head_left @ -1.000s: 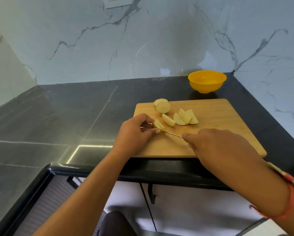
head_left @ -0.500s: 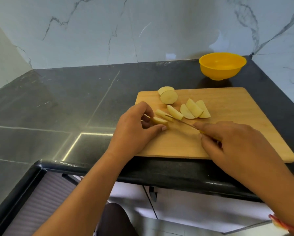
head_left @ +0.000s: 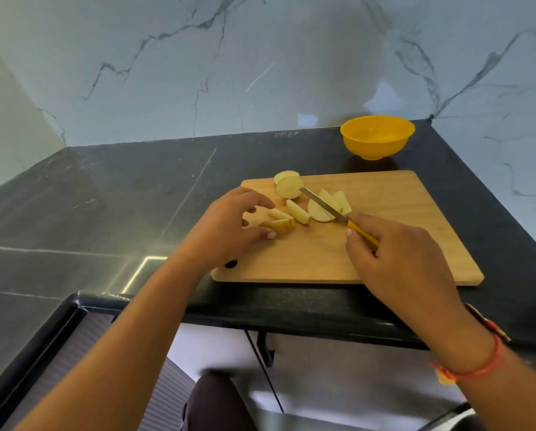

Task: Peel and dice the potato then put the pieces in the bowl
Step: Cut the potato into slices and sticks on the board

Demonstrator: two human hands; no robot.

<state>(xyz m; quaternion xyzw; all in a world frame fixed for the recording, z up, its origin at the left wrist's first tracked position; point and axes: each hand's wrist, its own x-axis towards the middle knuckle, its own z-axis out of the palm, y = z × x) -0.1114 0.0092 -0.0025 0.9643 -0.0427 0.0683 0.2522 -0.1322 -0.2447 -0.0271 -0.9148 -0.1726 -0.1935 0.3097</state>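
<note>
Potato point(head_left: 297, 209) in pale slices and wedges on the near-left part of the cutting board point(head_left: 400, 219), two rounds at the far edge, cut pieces beside them, one strip point(head_left: 277, 226) under the fingers of the left hand point(head_left: 229, 225), thumb and fingertips closing loosely round it. Probably firm, light and wet-slick on the cut faces, so best pinned flat side down and pressed from above near its ends, clear of the blade. Right hand point(head_left: 397, 256) wrapped round the yellow-handled knife point(head_left: 332, 211), blade lying across the wedges; yellow bowl point(head_left: 377, 136) well apart behind the board on the dark counter point(head_left: 120, 197), seemingly without pieces yet.
</note>
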